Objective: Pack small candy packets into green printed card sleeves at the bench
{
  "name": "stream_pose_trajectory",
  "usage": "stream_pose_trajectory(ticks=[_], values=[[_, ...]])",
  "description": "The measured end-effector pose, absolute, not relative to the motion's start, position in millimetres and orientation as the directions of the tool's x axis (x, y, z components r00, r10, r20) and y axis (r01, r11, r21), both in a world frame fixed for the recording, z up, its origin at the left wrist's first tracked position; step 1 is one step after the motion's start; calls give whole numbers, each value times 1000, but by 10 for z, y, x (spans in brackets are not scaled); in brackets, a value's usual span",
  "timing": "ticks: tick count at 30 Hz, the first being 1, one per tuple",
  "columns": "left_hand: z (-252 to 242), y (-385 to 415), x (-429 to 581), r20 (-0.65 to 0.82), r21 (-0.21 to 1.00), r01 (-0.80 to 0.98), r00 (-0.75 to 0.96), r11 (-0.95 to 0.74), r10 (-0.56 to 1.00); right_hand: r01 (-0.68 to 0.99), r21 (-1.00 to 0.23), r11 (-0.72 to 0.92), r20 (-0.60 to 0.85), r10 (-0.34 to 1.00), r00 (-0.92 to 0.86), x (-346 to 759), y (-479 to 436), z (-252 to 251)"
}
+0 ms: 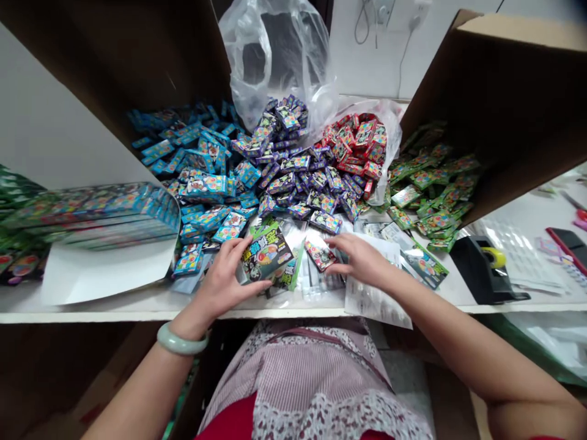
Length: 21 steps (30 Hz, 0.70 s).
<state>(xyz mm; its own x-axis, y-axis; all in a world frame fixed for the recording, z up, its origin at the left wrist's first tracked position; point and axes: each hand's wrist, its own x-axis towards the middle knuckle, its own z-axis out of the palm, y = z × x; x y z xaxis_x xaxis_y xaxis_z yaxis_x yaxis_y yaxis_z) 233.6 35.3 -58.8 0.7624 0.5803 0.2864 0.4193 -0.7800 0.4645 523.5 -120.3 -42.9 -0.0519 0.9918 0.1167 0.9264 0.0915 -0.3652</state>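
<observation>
The left hand (224, 275) grips the green pack (266, 250) by its left edge, thumb on top. The right hand (362, 260) pinches a small red packet (320, 253) just beside it, between both hands on the counter (114, 302). Both items appear light, flat and glossy, probably slippery; edge grips suit them best.

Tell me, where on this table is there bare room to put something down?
Little. A bare strip of tabletop runs along the front edge, below the white sheet. Another small patch lies between the green packet and the tape dispenser. The middle is crowded: piles of small boxes, clear bags around the left hand and right hand.
</observation>
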Motion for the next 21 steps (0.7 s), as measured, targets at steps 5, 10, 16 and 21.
stream_pose_trajectory(ticks=[5,10,16,21], values=[[-544,336,2369,253,520,418,757,-745,602,935,-311,171,-39,981,-192,5343,-980,-356],[-489,310,2383,214,562,387,786,-731,581,911,-343,227,-65,962,-265,5285,-816,-421],[-511,272,2387,238,524,298,848,-798,473,860,-472,193,287,956,-58,5279,-1105,-31],[-501,251,2507,275,469,214,886,-857,372,867,-375,329,119,944,-307,5120,-1205,278]])
